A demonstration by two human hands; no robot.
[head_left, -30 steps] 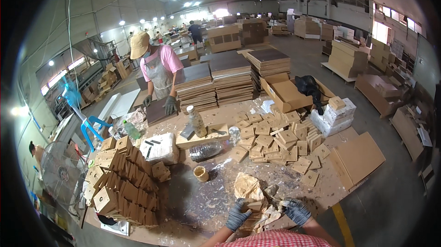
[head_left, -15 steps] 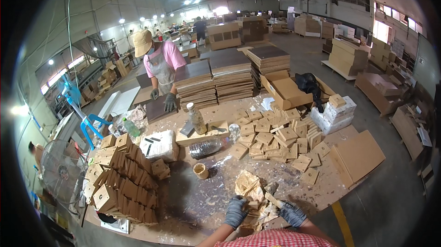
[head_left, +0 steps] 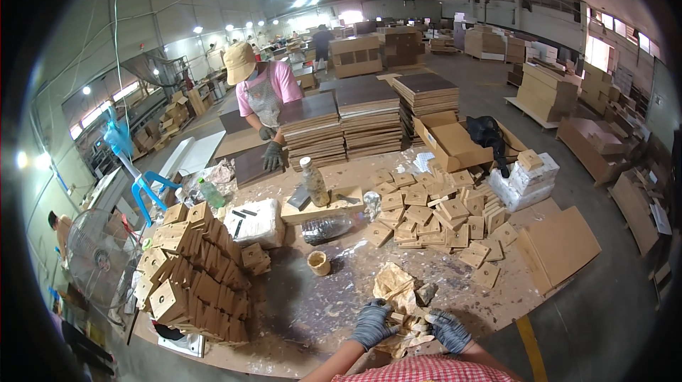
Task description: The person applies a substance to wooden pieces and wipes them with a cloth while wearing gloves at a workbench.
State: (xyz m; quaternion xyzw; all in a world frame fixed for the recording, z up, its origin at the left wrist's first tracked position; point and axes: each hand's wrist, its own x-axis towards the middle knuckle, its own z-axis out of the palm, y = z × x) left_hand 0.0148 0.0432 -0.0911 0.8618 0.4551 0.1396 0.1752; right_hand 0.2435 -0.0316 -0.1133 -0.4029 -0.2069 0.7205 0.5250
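Observation:
Both my hands, in grey striped gloves, are close together at the near edge of the worktable. The curled fingers of my left hand (head_left: pixel 374 324) close on a small pale wooden block (head_left: pixel 395 318). Opposite it, my right hand (head_left: pixel 449 331) has bent fingers pressed together at the pale pieces; what they hold is too small to make out. Crumpled tan paper (head_left: pixel 393 284) spreads beyond and beneath the hands. A dark greyish lump (head_left: pixel 427 292) sits beside the paper, just beyond my right hand.
Square wooden pieces with holes form a tall stack (head_left: pixel 192 268) at left and a loose pile (head_left: pixel 433 211) at right. A small tan cup (head_left: pixel 318 263) stands mid-table. Across the table, a gloved person (head_left: pixel 266 91) works beside stacked dark boards (head_left: pixel 369 123). An opened carton (head_left: pixel 447 144) lies beyond the pile.
The flat wooden strip at my right fingertips no longer shows plainly. My right hand's fingers have drawn in nearer the left hand. The co-worker's hands have shifted, and the whole view has moved slightly.

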